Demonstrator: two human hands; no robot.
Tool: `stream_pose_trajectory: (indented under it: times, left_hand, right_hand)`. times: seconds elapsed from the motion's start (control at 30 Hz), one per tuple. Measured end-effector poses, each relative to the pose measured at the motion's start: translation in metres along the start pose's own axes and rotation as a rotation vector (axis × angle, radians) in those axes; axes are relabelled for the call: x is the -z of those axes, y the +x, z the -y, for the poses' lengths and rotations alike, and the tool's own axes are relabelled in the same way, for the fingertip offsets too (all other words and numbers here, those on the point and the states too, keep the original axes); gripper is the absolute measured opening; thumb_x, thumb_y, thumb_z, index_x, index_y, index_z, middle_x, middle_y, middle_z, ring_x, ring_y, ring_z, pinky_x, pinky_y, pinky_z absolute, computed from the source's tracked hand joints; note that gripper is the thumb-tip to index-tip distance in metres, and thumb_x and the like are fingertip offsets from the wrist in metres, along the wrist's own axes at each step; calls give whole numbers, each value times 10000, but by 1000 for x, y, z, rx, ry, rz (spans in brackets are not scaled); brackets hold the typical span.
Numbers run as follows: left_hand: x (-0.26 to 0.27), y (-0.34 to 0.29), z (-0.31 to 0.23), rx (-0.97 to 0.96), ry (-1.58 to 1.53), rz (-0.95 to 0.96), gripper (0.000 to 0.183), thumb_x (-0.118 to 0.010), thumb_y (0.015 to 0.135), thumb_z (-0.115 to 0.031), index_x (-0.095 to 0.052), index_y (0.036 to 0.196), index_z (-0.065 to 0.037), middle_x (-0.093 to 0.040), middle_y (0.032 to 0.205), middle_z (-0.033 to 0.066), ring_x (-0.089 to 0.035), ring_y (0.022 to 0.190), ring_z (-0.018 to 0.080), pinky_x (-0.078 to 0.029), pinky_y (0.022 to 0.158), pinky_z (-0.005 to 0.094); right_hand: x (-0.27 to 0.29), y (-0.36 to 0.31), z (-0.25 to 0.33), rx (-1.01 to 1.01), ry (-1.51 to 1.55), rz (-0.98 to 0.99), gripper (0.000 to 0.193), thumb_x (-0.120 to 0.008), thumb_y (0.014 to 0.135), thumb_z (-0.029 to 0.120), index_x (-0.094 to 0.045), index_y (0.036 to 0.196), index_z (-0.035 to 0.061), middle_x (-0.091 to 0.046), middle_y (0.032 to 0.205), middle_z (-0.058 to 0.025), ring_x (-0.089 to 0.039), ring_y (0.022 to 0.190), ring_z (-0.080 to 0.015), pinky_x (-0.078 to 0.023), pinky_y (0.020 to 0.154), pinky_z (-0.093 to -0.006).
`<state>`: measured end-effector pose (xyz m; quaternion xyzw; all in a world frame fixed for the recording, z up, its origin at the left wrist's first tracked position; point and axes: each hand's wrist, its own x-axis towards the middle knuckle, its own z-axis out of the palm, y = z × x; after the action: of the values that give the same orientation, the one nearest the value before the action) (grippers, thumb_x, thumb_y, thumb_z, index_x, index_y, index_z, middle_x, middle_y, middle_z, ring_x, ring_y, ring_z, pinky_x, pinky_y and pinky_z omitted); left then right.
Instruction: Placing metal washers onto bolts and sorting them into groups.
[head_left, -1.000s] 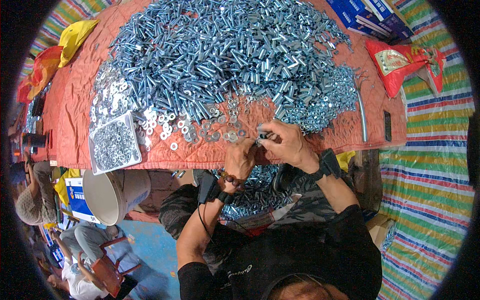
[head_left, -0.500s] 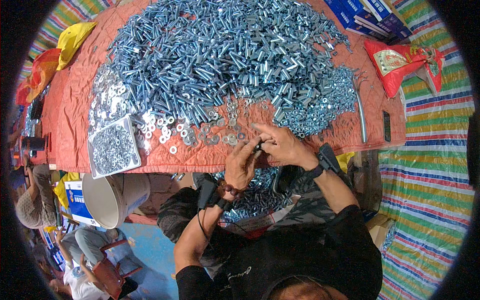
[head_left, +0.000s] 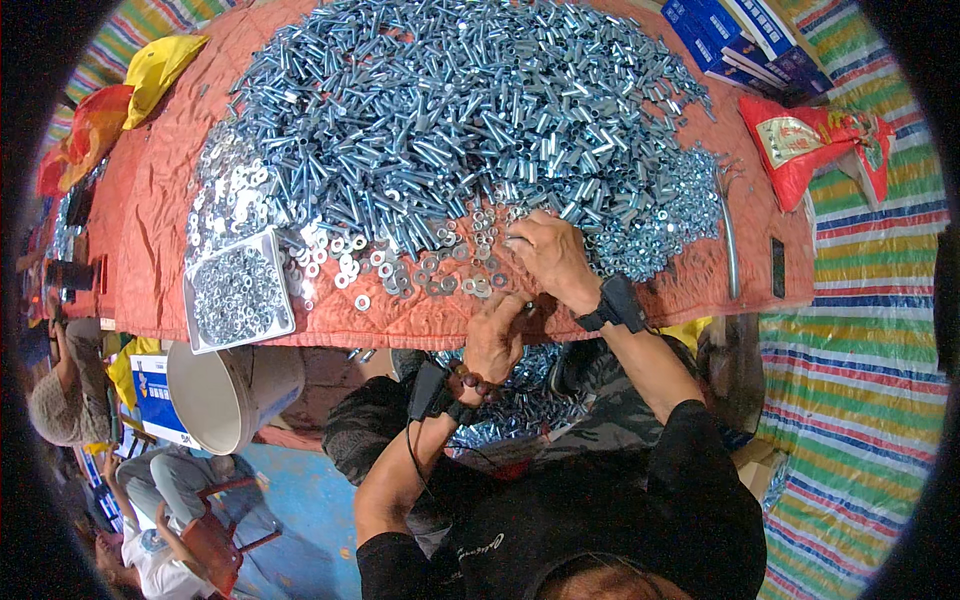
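My left hand [head_left: 494, 338] is at the front edge of the table, its fingers curled together around something small that I cannot make out. Farther forward, my right hand [head_left: 553, 258] reaches in with bent fingers closed at the near side of a metal heap. Small ring washers [head_left: 484, 222] lie by its fingertips; whether it grips one is hidden. Flat washers [head_left: 432, 283] are scattered just left of the hands. The big heap holds metal sleeves [head_left: 560, 150], long bolts or pins [head_left: 370, 170] and, on the right, small nuts [head_left: 660, 225].
A white tray [head_left: 287, 318] of small rings stands at the table's left front, above a white bucket [head_left: 210, 400]. Rightward lie a metal rod [head_left: 729, 245], a dark phone-like slab [head_left: 778, 268], a red bag [head_left: 790, 150] and blue boxes [head_left: 745, 40]. Other people sit at lower left.
My right hand has moved away from my left hand, forward to the small washers. My left hand has stayed by the table edge. The whole view has shifted slightly.
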<state>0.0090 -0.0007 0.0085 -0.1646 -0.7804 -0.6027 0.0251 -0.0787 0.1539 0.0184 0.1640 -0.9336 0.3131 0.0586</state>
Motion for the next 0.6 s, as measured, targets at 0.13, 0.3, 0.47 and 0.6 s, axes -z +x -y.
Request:
stream_pose_trajectory:
  times: [0.13,0.3,0.47,0.6]
  left_hand:
    - [0,-2,7,6,-2,2,407,-539,706,117,-620,1072,-42,-633,955,171,-624,870,378,-508,729,387]
    - [1,-3,7,-18,-28,12,421,-531,710,121,-607,1095,-33,-616,982,190,-612,873,411,-501,730,414]
    - [1,-3,5,-67,56,-28,433,-529,711,127,-605,1107,-31,-597,961,195,-601,864,424,-494,716,435]
    - [1,-4,5,25,20,44,504,-528,658,108,-617,1128,-50,-626,1066,211,-601,958,427,-505,808,419]
  right_hand:
    - [2,3,3,32,-13,-8,121,-705,781,102,-652,861,29,-610,792,-132,-604,745,-346,-481,671,-426]
    - [9,6,9,1,330,227,162,-684,782,47,-670,939,9,-665,853,-161,-663,776,-295,-515,694,-376]
    - [0,7,16,-16,188,338,228,-678,781,117,-670,970,-11,-675,837,-169,-676,781,-290,-523,703,-371]
    - [0,7,16,21,82,346,249,-675,775,137,-670,970,-17,-661,818,-180,-659,756,-318,-515,690,-381]
